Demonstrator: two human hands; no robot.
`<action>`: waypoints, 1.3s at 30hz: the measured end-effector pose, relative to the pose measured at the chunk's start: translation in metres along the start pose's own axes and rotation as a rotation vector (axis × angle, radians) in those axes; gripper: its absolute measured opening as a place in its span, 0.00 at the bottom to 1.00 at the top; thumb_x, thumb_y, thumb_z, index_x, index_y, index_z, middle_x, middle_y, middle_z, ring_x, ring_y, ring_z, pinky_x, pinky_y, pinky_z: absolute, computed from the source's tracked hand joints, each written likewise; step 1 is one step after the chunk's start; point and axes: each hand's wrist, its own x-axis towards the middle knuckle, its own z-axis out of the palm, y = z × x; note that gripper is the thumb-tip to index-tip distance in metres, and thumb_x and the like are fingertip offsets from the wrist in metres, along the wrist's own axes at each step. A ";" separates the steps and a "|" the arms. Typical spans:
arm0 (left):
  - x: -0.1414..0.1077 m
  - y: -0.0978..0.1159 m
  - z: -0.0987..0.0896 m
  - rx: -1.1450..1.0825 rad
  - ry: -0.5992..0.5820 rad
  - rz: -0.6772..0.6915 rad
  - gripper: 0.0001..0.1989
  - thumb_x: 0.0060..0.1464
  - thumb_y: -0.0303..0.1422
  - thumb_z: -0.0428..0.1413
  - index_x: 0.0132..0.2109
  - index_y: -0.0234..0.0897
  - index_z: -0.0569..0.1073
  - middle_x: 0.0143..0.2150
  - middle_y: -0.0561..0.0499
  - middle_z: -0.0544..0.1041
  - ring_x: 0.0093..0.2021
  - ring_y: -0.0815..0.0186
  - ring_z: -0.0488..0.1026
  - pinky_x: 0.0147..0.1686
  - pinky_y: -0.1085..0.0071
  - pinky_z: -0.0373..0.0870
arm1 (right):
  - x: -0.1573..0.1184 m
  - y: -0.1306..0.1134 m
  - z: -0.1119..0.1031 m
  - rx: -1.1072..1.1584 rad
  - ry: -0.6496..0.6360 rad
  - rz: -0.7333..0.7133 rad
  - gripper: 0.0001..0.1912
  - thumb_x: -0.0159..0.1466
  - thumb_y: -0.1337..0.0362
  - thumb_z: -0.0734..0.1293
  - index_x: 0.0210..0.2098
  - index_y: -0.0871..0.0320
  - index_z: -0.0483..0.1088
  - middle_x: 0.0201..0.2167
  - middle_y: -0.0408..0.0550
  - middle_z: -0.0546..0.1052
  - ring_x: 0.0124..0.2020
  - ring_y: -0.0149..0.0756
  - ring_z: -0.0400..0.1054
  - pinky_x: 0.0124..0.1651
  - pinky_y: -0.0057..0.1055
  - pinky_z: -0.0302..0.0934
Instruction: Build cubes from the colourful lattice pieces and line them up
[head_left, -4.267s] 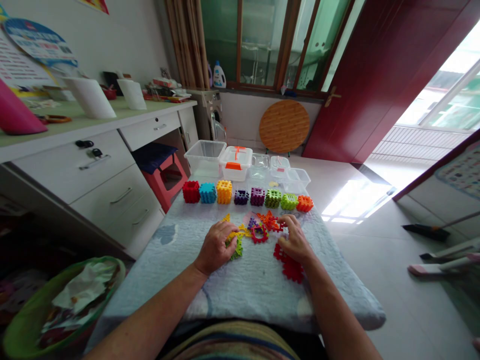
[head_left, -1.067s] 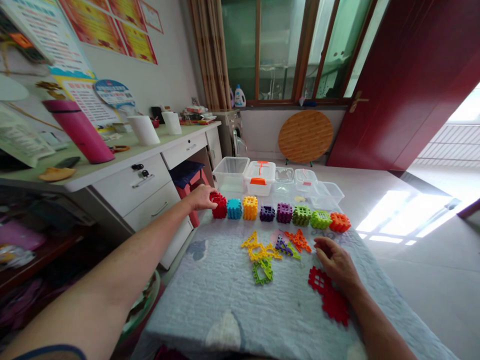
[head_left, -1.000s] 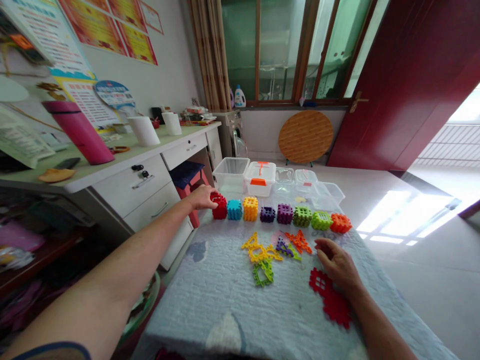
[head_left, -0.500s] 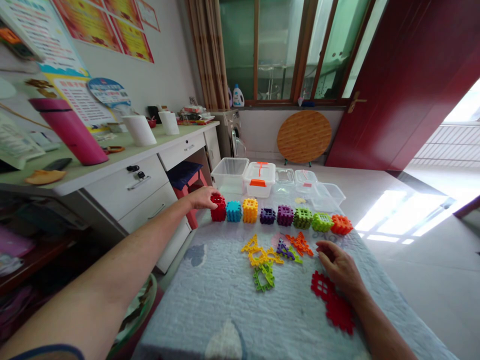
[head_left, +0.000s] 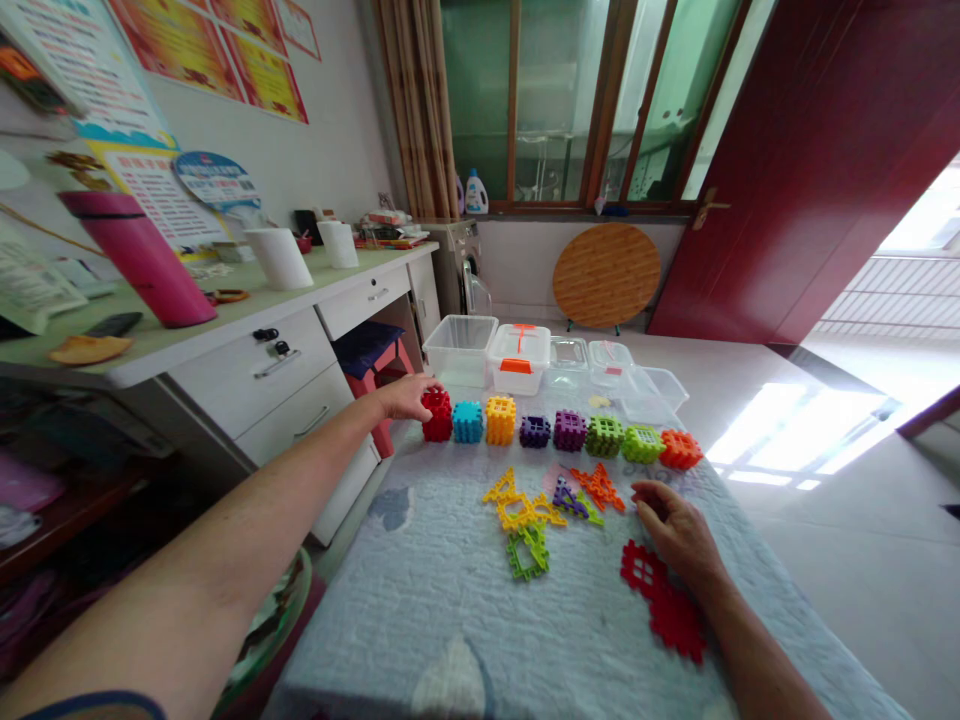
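Note:
At the left end of a row of cubes made from toothed plastic panels, my left hand (head_left: pixel 409 397) grips a red cube (head_left: pixel 437 418) by its upper left side. A blue cube (head_left: pixel 468 423) and a yellow cube (head_left: pixel 501 421) stand beside it. My right hand (head_left: pixel 679 530) rests on the cloth, holding nothing, fingers loosely bent and apart. Under its wrist side lie joined red panels (head_left: pixel 673 610). Just left of its fingertips are orange triangular pieces (head_left: pixel 600 487). Loose yellow pieces (head_left: pixel 517 510) and a green panel (head_left: pixel 528 555) lie mid-table.
The row continues right with purple, green and orange cubes (head_left: pixel 681 450). Behind stand an uncovered clear bin (head_left: pixel 459 345), a lidded box with orange latches (head_left: pixel 519 358) and smaller clear containers (head_left: pixel 611 362). A white desk (head_left: pixel 277 375) flanks the cloth-covered table (head_left: pixel 420 600) on the left.
Almost nothing differs. My left hand stays at the red cube and my right hand stays on the cloth; the view has shifted very slightly.

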 end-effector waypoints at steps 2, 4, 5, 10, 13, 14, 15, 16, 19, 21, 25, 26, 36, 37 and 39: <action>0.001 -0.001 0.002 0.020 -0.011 -0.013 0.34 0.36 0.32 0.57 0.56 0.33 0.69 0.49 0.46 0.75 0.48 0.58 0.71 0.50 0.68 0.66 | 0.000 -0.001 0.000 -0.003 -0.002 0.007 0.18 0.55 0.54 0.62 0.39 0.58 0.73 0.33 0.49 0.80 0.34 0.40 0.75 0.40 0.35 0.67; 0.001 -0.002 0.004 0.038 -0.009 -0.018 0.36 0.36 0.34 0.58 0.58 0.33 0.68 0.52 0.44 0.73 0.51 0.55 0.70 0.52 0.66 0.65 | 0.000 -0.003 -0.001 -0.008 -0.004 0.006 0.18 0.55 0.54 0.62 0.39 0.58 0.73 0.32 0.49 0.80 0.34 0.40 0.74 0.40 0.35 0.67; 0.001 -0.002 0.005 0.043 -0.004 -0.018 0.37 0.36 0.35 0.59 0.58 0.33 0.67 0.53 0.43 0.73 0.52 0.54 0.69 0.52 0.65 0.65 | 0.000 -0.003 -0.001 -0.010 -0.004 0.004 0.18 0.55 0.54 0.62 0.39 0.58 0.73 0.32 0.49 0.80 0.34 0.40 0.74 0.39 0.34 0.67; 0.000 -0.005 0.008 -0.027 0.012 0.028 0.33 0.36 0.33 0.59 0.55 0.34 0.70 0.50 0.45 0.75 0.49 0.55 0.71 0.50 0.67 0.66 | 0.001 -0.005 -0.001 -0.008 -0.002 0.008 0.18 0.55 0.54 0.62 0.39 0.58 0.73 0.31 0.48 0.79 0.32 0.39 0.73 0.38 0.34 0.66; 0.002 -0.007 0.009 -0.129 -0.003 0.059 0.29 0.37 0.30 0.57 0.51 0.34 0.71 0.44 0.49 0.77 0.44 0.59 0.73 0.45 0.69 0.68 | 0.001 -0.005 -0.001 -0.002 -0.009 0.017 0.18 0.55 0.54 0.62 0.39 0.58 0.73 0.31 0.48 0.79 0.32 0.39 0.73 0.38 0.33 0.66; 0.002 -0.008 0.009 -0.156 -0.007 0.066 0.28 0.37 0.29 0.57 0.50 0.34 0.71 0.42 0.50 0.78 0.43 0.60 0.74 0.44 0.70 0.68 | 0.001 -0.005 -0.001 -0.001 -0.008 0.019 0.18 0.55 0.54 0.62 0.39 0.58 0.73 0.31 0.48 0.79 0.32 0.39 0.73 0.38 0.33 0.66; 0.003 -0.008 0.010 -0.174 -0.013 0.072 0.27 0.36 0.29 0.57 0.50 0.34 0.72 0.41 0.50 0.78 0.42 0.61 0.74 0.43 0.70 0.68 | 0.001 -0.005 0.000 0.002 -0.007 0.021 0.18 0.55 0.54 0.62 0.39 0.58 0.73 0.31 0.48 0.79 0.32 0.39 0.73 0.38 0.33 0.66; 0.004 -0.008 0.010 -0.185 -0.017 0.076 0.27 0.36 0.29 0.57 0.49 0.34 0.72 0.41 0.50 0.78 0.41 0.61 0.74 0.43 0.70 0.68 | 0.001 -0.005 0.000 0.005 -0.003 0.023 0.18 0.55 0.54 0.62 0.39 0.58 0.73 0.31 0.48 0.79 0.32 0.39 0.73 0.38 0.33 0.66; 0.004 -0.006 0.009 -0.174 -0.003 0.064 0.29 0.36 0.29 0.57 0.51 0.33 0.71 0.44 0.48 0.78 0.44 0.59 0.74 0.45 0.68 0.69 | 0.001 -0.005 -0.001 0.014 0.001 0.021 0.18 0.54 0.54 0.62 0.38 0.58 0.73 0.31 0.48 0.79 0.33 0.39 0.74 0.38 0.33 0.67; 0.001 -0.004 0.007 -0.137 0.043 0.046 0.33 0.35 0.30 0.59 0.54 0.31 0.69 0.51 0.43 0.75 0.49 0.55 0.72 0.50 0.64 0.67 | 0.001 -0.005 -0.001 0.017 0.001 0.020 0.18 0.54 0.53 0.62 0.38 0.58 0.73 0.31 0.49 0.79 0.32 0.40 0.74 0.38 0.34 0.67; -0.017 0.001 0.003 -0.070 0.238 0.021 0.37 0.37 0.34 0.61 0.57 0.31 0.66 0.56 0.38 0.71 0.56 0.50 0.67 0.58 0.58 0.62 | 0.002 -0.007 -0.002 0.030 -0.002 0.028 0.18 0.54 0.53 0.63 0.38 0.58 0.73 0.30 0.49 0.80 0.32 0.40 0.74 0.38 0.34 0.67; -0.024 0.004 0.003 -0.062 0.311 0.016 0.35 0.39 0.34 0.61 0.57 0.31 0.66 0.55 0.39 0.71 0.56 0.50 0.67 0.58 0.57 0.61 | 0.002 -0.007 -0.002 0.035 -0.006 0.030 0.18 0.54 0.53 0.63 0.38 0.58 0.73 0.31 0.49 0.80 0.32 0.40 0.74 0.38 0.34 0.67; -0.106 0.169 0.067 -0.326 0.637 0.253 0.18 0.52 0.26 0.55 0.51 0.39 0.69 0.50 0.46 0.73 0.52 0.59 0.68 0.55 0.58 0.67 | 0.003 0.000 -0.001 -0.008 -0.055 -0.001 0.19 0.54 0.54 0.63 0.40 0.58 0.73 0.32 0.48 0.79 0.33 0.39 0.73 0.40 0.34 0.67; -0.107 0.188 0.075 -0.354 0.612 0.295 0.18 0.51 0.26 0.55 0.50 0.39 0.70 0.49 0.46 0.73 0.52 0.59 0.68 0.55 0.58 0.67 | 0.003 0.000 -0.001 -0.017 -0.057 -0.003 0.19 0.54 0.54 0.63 0.40 0.58 0.73 0.32 0.48 0.79 0.33 0.39 0.73 0.40 0.34 0.67; -0.104 0.217 0.090 -0.385 0.585 0.347 0.18 0.50 0.25 0.56 0.50 0.40 0.71 0.49 0.45 0.73 0.52 0.58 0.68 0.54 0.58 0.68 | 0.003 -0.001 -0.002 -0.024 -0.054 -0.008 0.19 0.54 0.54 0.63 0.39 0.58 0.73 0.32 0.48 0.79 0.33 0.39 0.73 0.40 0.35 0.67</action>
